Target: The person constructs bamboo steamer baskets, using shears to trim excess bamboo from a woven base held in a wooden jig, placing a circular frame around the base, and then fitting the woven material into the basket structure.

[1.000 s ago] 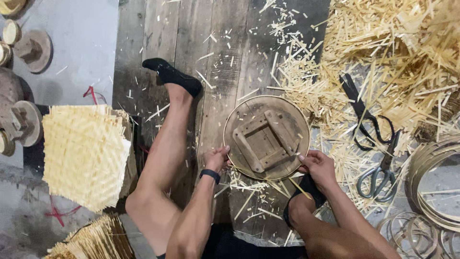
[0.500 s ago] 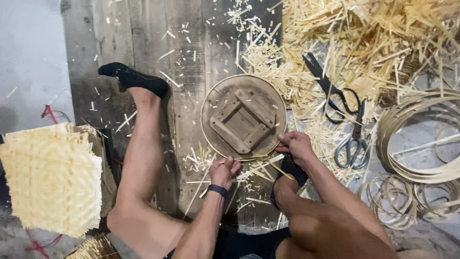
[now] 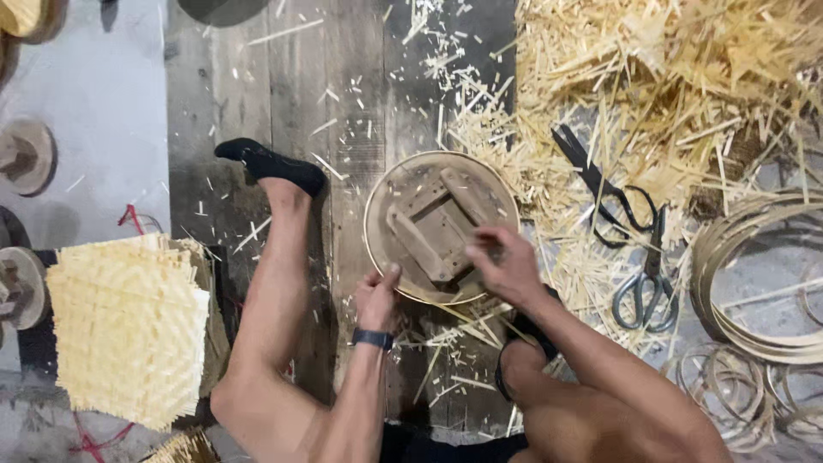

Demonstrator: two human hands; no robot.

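Since half a second ago the right hand has moved up onto the round wooden form with its square block frame, fingers curled over the near rim. Left hand pinches that rim just left of it. Black-handled shears lie well right, among pale bamboo shavings on the plank floor.

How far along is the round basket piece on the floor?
Done: woven mats stacked at the left, hoops coiled at the right, trimmings everywhere. In hand: left hand grips the rim of the round form, right hand on top. Left: scissors lie unused; finish cannot be judged.
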